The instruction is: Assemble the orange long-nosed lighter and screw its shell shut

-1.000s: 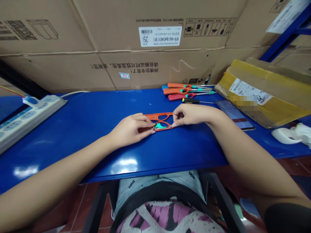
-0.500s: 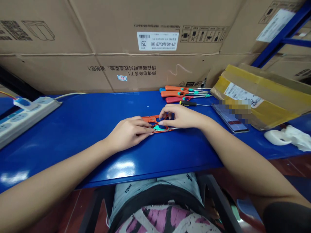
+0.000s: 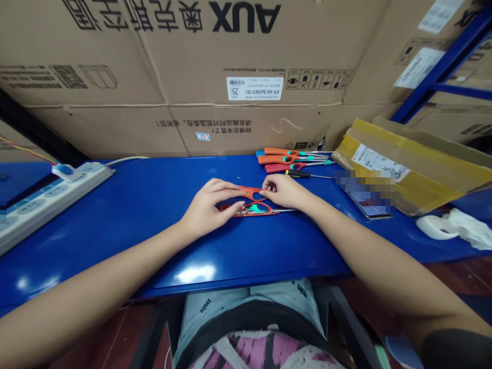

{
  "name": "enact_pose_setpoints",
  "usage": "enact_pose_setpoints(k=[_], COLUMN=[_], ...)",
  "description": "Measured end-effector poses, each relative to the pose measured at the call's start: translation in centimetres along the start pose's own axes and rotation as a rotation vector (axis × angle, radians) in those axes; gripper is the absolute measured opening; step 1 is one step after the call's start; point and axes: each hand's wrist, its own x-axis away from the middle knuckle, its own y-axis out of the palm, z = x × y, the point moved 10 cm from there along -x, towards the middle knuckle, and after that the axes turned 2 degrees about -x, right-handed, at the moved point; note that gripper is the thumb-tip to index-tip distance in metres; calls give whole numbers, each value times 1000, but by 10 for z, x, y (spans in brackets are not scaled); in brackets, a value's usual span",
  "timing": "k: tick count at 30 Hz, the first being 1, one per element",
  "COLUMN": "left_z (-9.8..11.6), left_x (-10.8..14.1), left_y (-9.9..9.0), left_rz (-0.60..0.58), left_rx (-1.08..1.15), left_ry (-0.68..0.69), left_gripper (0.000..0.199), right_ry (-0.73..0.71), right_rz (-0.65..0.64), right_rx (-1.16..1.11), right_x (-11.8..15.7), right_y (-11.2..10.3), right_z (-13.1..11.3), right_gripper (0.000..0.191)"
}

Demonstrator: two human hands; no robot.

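Two halves of an orange long-nosed lighter lie side by side on the blue table. The farther one is a casing half (image 3: 250, 193) with an oval finger opening. In the nearer lighter half (image 3: 265, 210) sit a teal trigger (image 3: 254, 208) and a metal tube pointing right. My left hand (image 3: 209, 207) covers their left ends, fingers stretched over the farther casing half and thumb apart at the nearer one. With bent fingers and thumb, my right hand (image 3: 286, 190) pinches the right end of the farther casing half. Its fingertips are partly hidden.
Several assembled lighters (image 3: 282, 159) lie at the back beside a screwdriver (image 3: 299, 173). Right of them are a phone (image 3: 367, 197), a taped carton (image 3: 415, 166) and a white tape roll (image 3: 436, 227). A power strip (image 3: 57, 197) lies left; large cardboard boxes (image 3: 192, 66) stand behind.
My left thumb has spread away from the fingers, uncovering more of the nearer half. My right hand has shifted right from the trigger area to the farther casing half's end. The view has tilted upward.
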Motion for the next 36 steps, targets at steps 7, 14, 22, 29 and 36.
enact_pose_setpoints(k=[7, 14, 22, 29, 36], left_z=[-81, -86, -69, -60, -24], left_x=[12, 23, 7, 7, -3], left_y=[-13, 25, 2, 12, 5], left_rz=[146, -13, -51, -199, -229], left_rx=[296, 910, 691, 587, 288], left_ry=[-633, -933, -697, -590, -169], left_gripper=[49, 51, 43, 44, 30], right_ry=[-252, -540, -552, -433, -363], right_rz=[236, 321, 104, -38, -176], right_rx=[-40, 160, -116, -62, 49], right_x=[8, 32, 31, 29, 30], right_y=[-27, -35, -34, -20, 1], right_z=[-31, -73, -73, -65, -61], right_gripper=[10, 8, 18, 35, 20])
